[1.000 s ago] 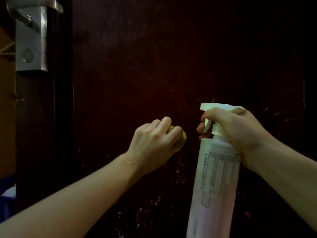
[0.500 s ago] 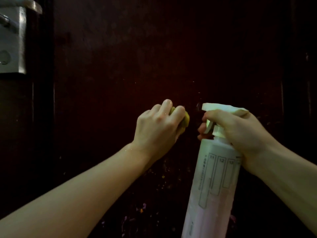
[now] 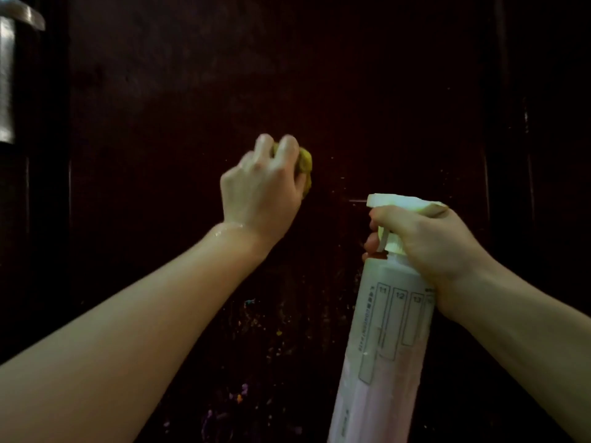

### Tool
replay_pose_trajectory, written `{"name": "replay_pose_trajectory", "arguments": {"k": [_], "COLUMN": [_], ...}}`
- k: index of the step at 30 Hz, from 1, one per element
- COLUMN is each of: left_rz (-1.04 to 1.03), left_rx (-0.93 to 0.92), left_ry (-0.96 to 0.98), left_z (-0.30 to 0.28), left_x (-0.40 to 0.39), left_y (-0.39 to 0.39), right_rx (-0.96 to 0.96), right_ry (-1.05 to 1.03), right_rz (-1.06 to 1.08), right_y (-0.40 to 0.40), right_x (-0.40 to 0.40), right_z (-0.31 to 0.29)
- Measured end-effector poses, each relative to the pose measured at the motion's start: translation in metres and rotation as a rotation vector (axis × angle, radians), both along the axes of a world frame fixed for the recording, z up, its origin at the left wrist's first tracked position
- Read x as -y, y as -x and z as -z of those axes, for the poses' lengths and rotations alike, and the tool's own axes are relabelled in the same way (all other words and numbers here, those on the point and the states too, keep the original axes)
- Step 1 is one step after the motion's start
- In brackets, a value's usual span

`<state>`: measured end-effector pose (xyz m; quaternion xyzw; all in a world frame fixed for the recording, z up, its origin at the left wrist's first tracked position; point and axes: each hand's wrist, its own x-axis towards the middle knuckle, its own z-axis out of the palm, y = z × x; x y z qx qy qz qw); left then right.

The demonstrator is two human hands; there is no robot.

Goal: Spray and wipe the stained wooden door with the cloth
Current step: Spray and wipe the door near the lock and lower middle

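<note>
As I look through the head camera, I can read small numbers on the spray bottle (image 3: pixel 380 340): 11, 12 and 13, each at the top of a tall box on its white label. The other writing there is too small for me to read. The bottle stands upright near the bottom edge of the door (image 3: pixel 367 91), on the right side, with pale pink liquid inside.

My right hand (image 3: pixel 428 244) is wrapped around the bottle's neck, with fingers curled over the white trigger. The nozzle points left at the dark wood.

My left hand (image 3: pixel 263 190) is up higher, near the middle of the door. The arm reaches up from the bottom left corner. Its fingers are curled tight around a bunched yellow cloth (image 3: pixel 305 166), which is against the wood. The wrist looks wet.

Small bright paint specks (image 3: pixel 243 394) dot the door low down. A metal handle plate (image 3: pixel 7 81) sits at the top left edge.
</note>
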<state>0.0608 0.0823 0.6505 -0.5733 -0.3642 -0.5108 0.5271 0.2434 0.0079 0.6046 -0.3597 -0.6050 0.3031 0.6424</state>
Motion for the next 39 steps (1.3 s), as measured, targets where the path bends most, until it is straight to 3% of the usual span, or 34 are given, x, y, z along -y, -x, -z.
{"name": "replay_pose_trajectory", "arguments": {"k": [6,13,22,28,34,39], "left_rz": [0.045,0.006,0.076,0.044,0.094,0.053], "left_rx": [-0.325,-0.027,-0.403,-0.142,-0.379,-0.211], "left_ry": [0.076,-0.026,0.098,0.006,0.039,-0.024], "left_z": [0.054,-0.025,0.052,0.007,0.042,0.000], "left_x": [0.004,0.001,0.003,0.002,-0.003,-0.004], "left_y": [-0.004,-0.033,-0.048,-0.073,-0.086,-0.098], "right_rx": [-0.071,-0.028,-0.091,-0.108,-0.092,-0.149], "right_ry": [0.043,0.010,0.002,0.009,0.034,0.017], "right_rz": [-0.061,0.001,-0.023,0.047,0.058,0.024], "right_y": [-0.009,-0.021,-0.043,-0.055,-0.068,-0.077], "right_x": [0.001,0.001,0.005,0.004,0.005,0.007], "right_z": [0.004,0.004,0.007,0.011,0.016,0.014]}}
